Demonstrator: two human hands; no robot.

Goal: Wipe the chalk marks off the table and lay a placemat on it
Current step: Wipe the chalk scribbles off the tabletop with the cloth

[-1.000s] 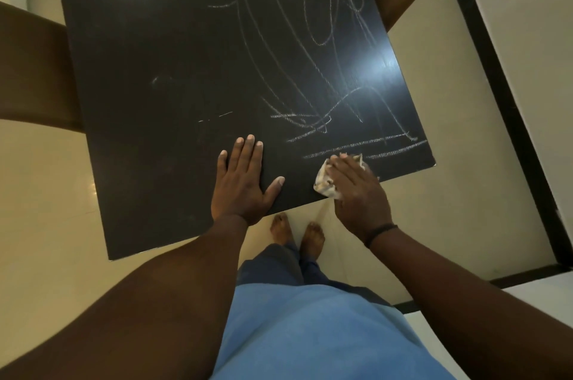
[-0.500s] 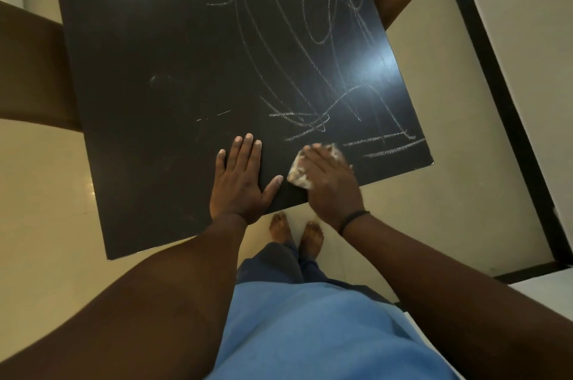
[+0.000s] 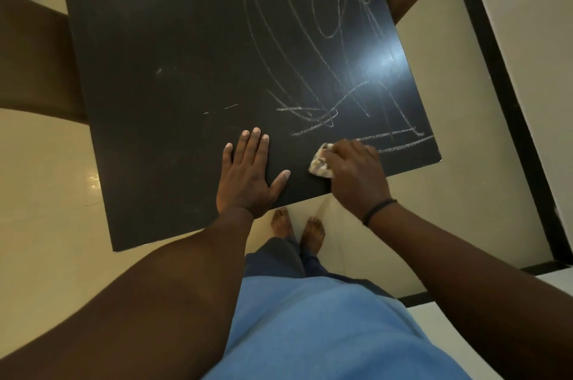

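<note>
Chalk marks (image 3: 328,119) persist; right hand (image 3: 356,175), clamped on cloth (image 3: 321,162), swept back rightward from flat, open left hand (image 3: 248,175) on worktop (image 3: 161,69).

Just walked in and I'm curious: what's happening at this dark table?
A person is wiping chalk off a black table. The right hand grips a crumpled cloth near the front edge, while the left hand rests flat on the tabletop. Many chalk marks remain across the right side. No placemat is in view.

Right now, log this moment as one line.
left hand flat on table | right hand wiping with cloth | chalk marks remain | no placemat
</note>
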